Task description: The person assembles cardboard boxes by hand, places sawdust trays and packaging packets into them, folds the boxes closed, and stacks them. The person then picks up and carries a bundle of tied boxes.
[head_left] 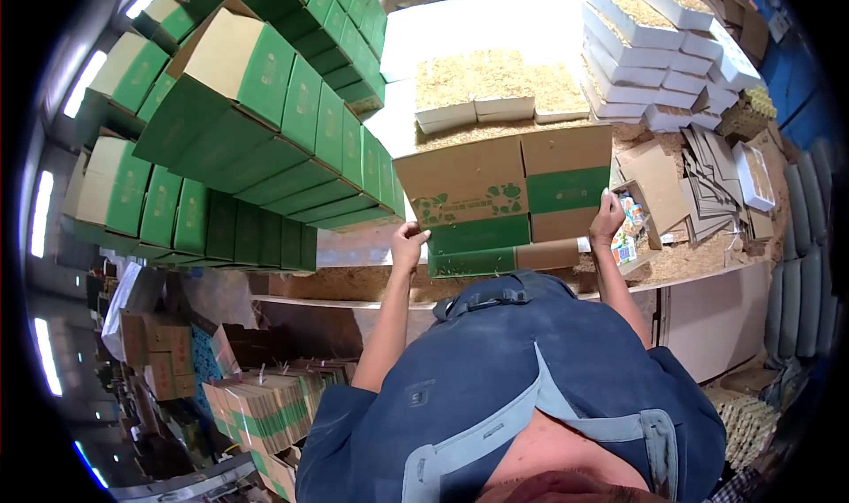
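Observation:
A brown and green cardboard box [478, 180] with printed leaf patterns is in front of my chest, over the near edge of the table. Its panels appear spread toward me; I cannot tell whether it is fully flat. My left hand [408, 244] pinches its left edge, with the thumb against the green panel. On the opposite edge, the fingers of my right hand [607, 219] close round the board, thumb pointing up. Just right of that hand sits a small open carton [653, 238] with colourful printed items inside. Behind the box, white trays [504, 111] hold wood shavings.
Stacked green boxes [305, 105] rise close on the left. Piled white trays [650, 52] stand at the back right, near loose cardboard sheets [707, 180]. Bundled flat cartons [265, 406] are low on the left. Shavings cover parts of the table [407, 30].

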